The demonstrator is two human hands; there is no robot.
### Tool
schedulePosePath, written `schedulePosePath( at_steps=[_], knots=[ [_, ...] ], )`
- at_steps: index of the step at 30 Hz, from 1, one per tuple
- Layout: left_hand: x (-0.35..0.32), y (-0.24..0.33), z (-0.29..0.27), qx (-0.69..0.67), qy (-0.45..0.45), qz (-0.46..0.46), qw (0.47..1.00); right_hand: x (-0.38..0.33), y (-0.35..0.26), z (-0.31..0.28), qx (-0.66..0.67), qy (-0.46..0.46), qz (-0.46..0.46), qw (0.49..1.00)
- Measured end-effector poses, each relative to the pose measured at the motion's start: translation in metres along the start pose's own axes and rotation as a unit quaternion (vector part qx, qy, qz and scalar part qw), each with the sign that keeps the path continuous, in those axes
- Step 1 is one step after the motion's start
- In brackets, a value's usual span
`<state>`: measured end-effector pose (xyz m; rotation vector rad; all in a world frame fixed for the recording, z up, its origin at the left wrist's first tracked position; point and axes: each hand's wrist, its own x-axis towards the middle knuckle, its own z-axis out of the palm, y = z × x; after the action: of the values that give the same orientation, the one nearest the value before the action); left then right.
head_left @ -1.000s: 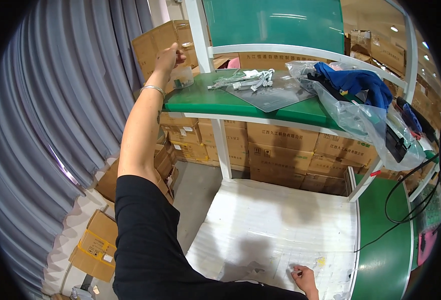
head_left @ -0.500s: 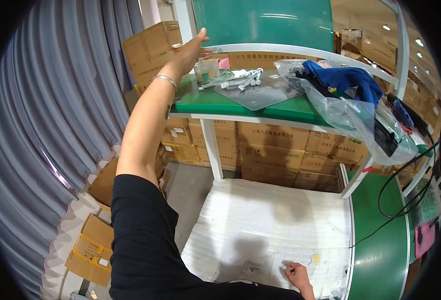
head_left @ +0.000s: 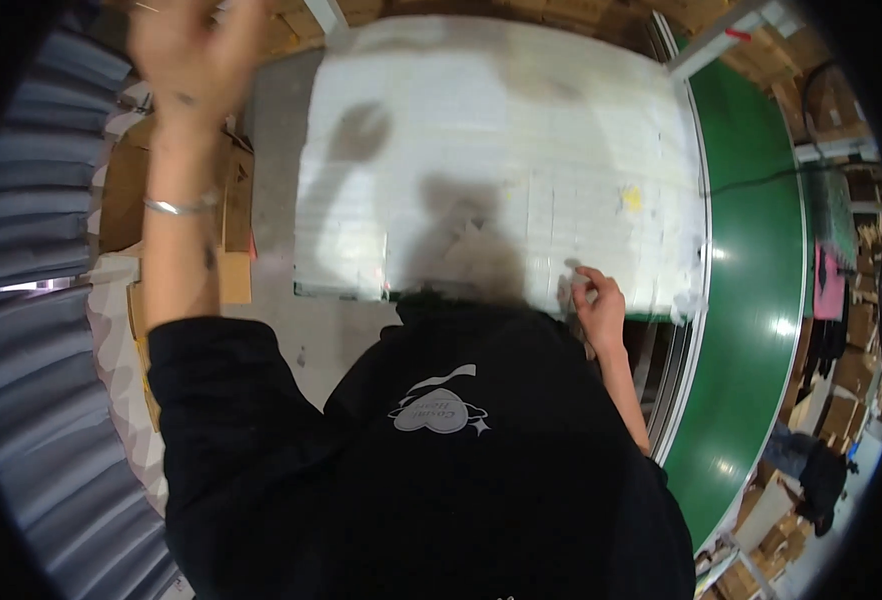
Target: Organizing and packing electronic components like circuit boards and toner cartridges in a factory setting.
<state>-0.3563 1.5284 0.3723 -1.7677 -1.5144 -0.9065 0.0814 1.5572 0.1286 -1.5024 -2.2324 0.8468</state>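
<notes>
My left hand (head_left: 199,55) is raised at the upper left, cut by the top edge and smeared by motion, so its fingers cannot be read. A silver bangle (head_left: 181,208) circles that wrist. Over the near edge of the white-covered tabletop (head_left: 441,90) is my right hand (head_left: 603,302). Its fingers are loosely curled, with a gap between thumb and forefinger, and no object shows in them. My shadow and that of my raised hand fall on the white covering. A yellow mark (head_left: 631,198) lies on it beyond my right hand.
A green work surface (head_left: 746,270) runs along the right, with a dark cable (head_left: 761,183) across it. Cardboard boxes (head_left: 126,190) stand at the left beside a grey curtain (head_left: 36,220). A pink item (head_left: 825,285) hangs at the far right. Someone in dark clothing (head_left: 823,475) is at the lower right.
The view has tipped down, so the green shelf with its cables and bags has left the picture. My left hand has come away from the shelf's left end. My right hand stays loosely curled.
</notes>
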Motion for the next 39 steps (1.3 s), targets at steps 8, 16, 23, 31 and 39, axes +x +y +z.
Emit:
schedulePosePath(
  at_steps=[8,16,23,31,39],
  knots=[
    [-0.277,0.135,0.028,-0.211,-0.221,-0.543,0.783,-0.067,0.005,0.019,-0.053,-0.032,-0.044,0.997],
    [-0.326,0.271,-0.015,-0.267,-0.25,-0.514,0.776,-0.05,0.024,0.02,-0.06,0.03,-0.135,0.989],
    [-0.358,0.314,-0.062,-0.165,-0.244,-0.605,0.74,-0.08,-0.006,0.031,0.059,-0.26,-0.276,0.924],
    [-0.478,0.391,-0.142,-0.098,-0.326,-0.712,0.614,-0.087,-0.083,0.103,-0.039,-0.413,-0.353,0.839],
    [-0.61,0.51,-0.239,-0.026,0.043,-0.934,0.355,-0.125,-0.167,0.236,-0.444,-0.52,-0.525,0.507]
  ],
)
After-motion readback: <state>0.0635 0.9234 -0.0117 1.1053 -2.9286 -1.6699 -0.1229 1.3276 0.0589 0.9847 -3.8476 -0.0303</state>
